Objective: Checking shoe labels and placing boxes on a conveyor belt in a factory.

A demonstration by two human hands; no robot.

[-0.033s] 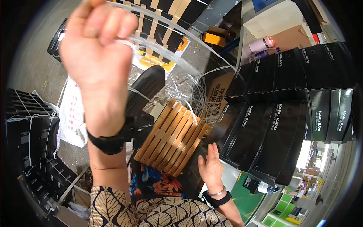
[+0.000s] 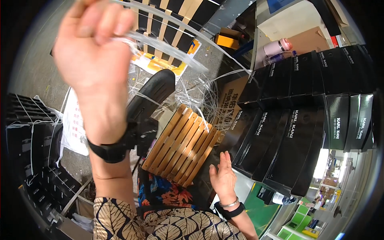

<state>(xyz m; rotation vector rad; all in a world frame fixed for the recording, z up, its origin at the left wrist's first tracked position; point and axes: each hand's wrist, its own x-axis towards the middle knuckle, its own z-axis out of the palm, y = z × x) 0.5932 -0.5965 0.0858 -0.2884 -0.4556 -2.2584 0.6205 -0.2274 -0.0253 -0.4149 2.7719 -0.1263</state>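
Observation:
My left hand [image 2: 94, 60] is raised at the upper left, its fingers closed round a translucent white plastic strap [image 2: 166, 49]. The strap's blurred end trails off to the right above the floor. A second clear strap [image 2: 196, 31] curves from behind that hand to the stacked black shoe boxes [image 2: 294, 148] on the right. My right hand [image 2: 223, 180] lies flat with fingers stretched out, holding nothing I can see. It is close to the lower left corner of these boxes. Whether it touches them I cannot tell.
A wooden slatted seat [image 2: 180, 146] stands between my arms, next to a black curved pad [image 2: 158, 90]. Tangled straps [image 2: 194, 94] litter the floor beyond. More strapped black boxes [image 2: 40, 148] are at the left. A pink bottle [image 2: 276, 47] rests behind the stack.
My left hand has moved a little to the left, drawing the strap along with it. My right hand and the boxes stay where they were.

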